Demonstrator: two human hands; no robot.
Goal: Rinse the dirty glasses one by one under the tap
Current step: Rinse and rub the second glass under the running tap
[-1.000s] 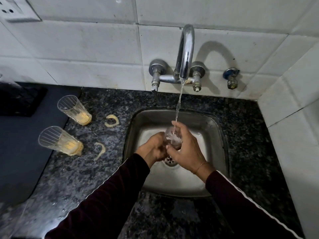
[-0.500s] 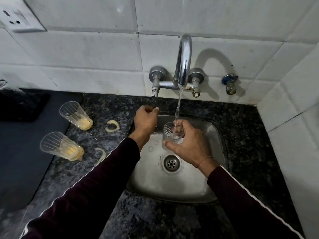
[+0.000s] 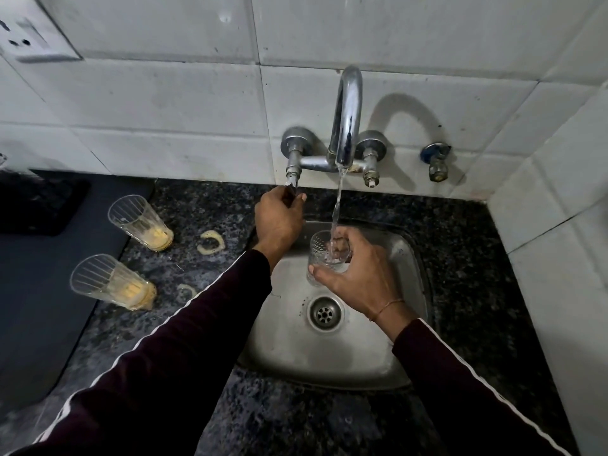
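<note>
Two dirty glasses (image 3: 139, 222) wait left of the left hand (image 3: 278, 218), which pinches the tap handle (image 3: 292, 183), likely to adjust flow. The right hand (image 3: 353, 278) wraps one glass (image 3: 325, 256) upright under the stream (image 3: 337, 212), over the sink (image 3: 404, 324), catching water.

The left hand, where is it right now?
In the head view, the left hand is left of the water stream, gripping the tap's left handle above the sink's back rim.
</note>
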